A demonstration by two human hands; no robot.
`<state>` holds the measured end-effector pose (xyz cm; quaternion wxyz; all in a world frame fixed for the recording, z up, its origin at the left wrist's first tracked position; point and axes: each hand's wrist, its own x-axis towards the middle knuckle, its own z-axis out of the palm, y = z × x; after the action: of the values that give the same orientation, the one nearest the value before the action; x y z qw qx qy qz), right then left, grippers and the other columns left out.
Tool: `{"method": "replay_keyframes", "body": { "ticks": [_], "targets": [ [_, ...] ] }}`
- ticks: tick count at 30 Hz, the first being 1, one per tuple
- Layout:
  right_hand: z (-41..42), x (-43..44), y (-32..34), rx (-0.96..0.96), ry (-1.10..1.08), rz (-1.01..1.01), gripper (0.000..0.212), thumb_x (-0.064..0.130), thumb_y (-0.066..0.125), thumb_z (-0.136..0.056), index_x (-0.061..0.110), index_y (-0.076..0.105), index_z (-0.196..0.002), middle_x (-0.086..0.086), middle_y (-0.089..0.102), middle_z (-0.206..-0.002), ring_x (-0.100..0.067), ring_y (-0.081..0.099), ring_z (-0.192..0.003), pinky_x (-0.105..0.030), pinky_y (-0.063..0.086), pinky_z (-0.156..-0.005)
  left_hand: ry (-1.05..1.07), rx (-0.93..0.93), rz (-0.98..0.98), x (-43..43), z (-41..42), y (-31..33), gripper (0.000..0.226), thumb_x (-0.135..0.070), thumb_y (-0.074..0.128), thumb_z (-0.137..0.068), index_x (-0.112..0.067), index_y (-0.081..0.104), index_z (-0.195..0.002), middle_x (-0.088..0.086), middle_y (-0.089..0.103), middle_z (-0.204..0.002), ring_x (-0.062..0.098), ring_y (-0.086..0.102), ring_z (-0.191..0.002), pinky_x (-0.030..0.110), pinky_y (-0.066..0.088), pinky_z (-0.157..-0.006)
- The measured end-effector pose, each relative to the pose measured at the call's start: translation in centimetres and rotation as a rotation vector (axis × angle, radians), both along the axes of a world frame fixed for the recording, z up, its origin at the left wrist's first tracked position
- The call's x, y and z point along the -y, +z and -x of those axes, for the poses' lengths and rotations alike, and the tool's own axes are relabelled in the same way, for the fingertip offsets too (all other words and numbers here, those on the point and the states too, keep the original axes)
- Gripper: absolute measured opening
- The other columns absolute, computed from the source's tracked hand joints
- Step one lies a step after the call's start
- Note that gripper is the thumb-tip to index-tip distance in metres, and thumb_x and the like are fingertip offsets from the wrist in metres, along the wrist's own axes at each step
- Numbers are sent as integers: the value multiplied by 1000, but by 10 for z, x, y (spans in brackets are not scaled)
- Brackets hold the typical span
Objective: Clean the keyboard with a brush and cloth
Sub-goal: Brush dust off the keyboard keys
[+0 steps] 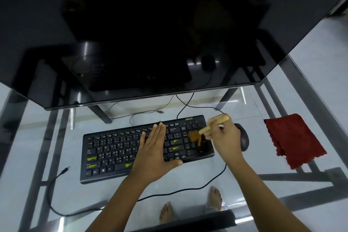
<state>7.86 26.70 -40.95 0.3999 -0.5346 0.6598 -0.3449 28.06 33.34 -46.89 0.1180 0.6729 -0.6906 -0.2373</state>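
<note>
Brushing is in hand: right hand (228,137) pinches the brush (195,136) over the keyboard (113,149) keypad; left hand (153,149), spread, steadies it. Next move likely needs the cloth (293,139), lying right on the counter (244,175).

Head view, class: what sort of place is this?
Probably a home computer desk: a glass table bearing a monitor, a wired keyboard and a mouse.

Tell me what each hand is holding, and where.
Right hand grips the brush by its wooden handle. Left hand holds nothing, flat on the keyboard.
</note>
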Motion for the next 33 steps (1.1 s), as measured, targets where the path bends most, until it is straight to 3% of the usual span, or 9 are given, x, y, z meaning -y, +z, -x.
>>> {"method": "replay_keyframes", "body": {
  "ticks": [4, 8, 12, 15, 17, 19, 22, 25, 33],
  "targets": [
    [-11, 10, -1, 90, 48, -8, 14, 14, 52, -100, 11, 59, -88, -10, 73, -76, -23, 73, -68, -33, 60, -67, -10, -71, -7, -1, -5, 1, 115, -82, 48, -70, -24, -8, -153, -14, -13, -158, 0, -20, -143, 39, -9, -120],
    [-22, 18, 8, -21, -46, 156, 17, 7, 52, -97, 19, 56, -85, 5, 67, -79, -3, 66, -71, -15, 51, -68, -19, -48, 4, -1, -6, 0, 114, -80, 49, -72, -24, -9, -153, -13, -14, -158, 0, -20, -143, 34, -14, -117],
    [-28, 13, 7, -54, 220, 65, 10, 17, 54, -99, 16, 59, -91, -9, 72, -87, -19, 70, -75, -30, 58, -73, -16, -10, 31, -3, -6, -1, 113, -79, 49, -74, -23, -9, -153, -11, -12, -159, 2, -19, -143, 33, -15, -116],
    [-23, 2, -1, -160, 47, 193, 17, 16, 55, -97, 28, 62, -87, 0, 69, -94, -7, 66, -85, -18, 49, -81, 4, 2, 43, -3, -2, -1, 113, -79, 49, -74, -22, -7, -153, -10, -10, -160, 3, -17, -144, 32, -16, -115],
    [-13, -7, -5, -174, 68, 242, 14, 15, 55, -98, 23, 63, -90, 0, 72, -91, -14, 69, -87, -29, 54, -86, 22, -1, 57, -2, -1, -1, 113, -79, 49, -73, -21, -5, -153, -9, -7, -160, 4, -15, -145, 33, -14, -116],
    [-9, -16, -7, -271, 142, 190, 13, 17, 54, -99, 23, 62, -90, -2, 73, -85, -18, 71, -83, -39, 57, -83, 27, 17, 60, -2, -1, -1, 112, -79, 50, -73, -22, -5, -153, -9, -5, -161, 4, -12, -145, 34, -13, -117],
    [2, -20, -1, -226, 10, 234, 28, 12, 56, -97, 37, 58, -87, 11, 66, -91, -1, 63, -87, -21, 51, -80, 39, 33, 55, -1, 1, -2, 112, -79, 49, -74, -21, -4, -153, -9, -5, -161, 5, -11, -146, 34, -12, -117],
    [14, -22, -3, -237, 233, 162, 14, 7, 50, -100, 12, 61, -91, -2, 75, -83, -15, 70, -77, -26, 58, -74, 28, 55, 56, -1, 1, -3, 112, -79, 47, -74, -22, -7, -153, -9, -8, -161, 5, -14, -146, 35, -12, -117],
    [23, -24, 0, -281, 223, 144, 14, 13, 51, -99, 8, 59, -89, -5, 70, -75, -12, 66, -66, -26, 55, -60, 20, 71, 40, -3, 2, -3, 112, -78, 48, -75, -22, -11, -152, -10, -15, -159, 4, -20, -144, 35, -15, -117]
  ]
}}
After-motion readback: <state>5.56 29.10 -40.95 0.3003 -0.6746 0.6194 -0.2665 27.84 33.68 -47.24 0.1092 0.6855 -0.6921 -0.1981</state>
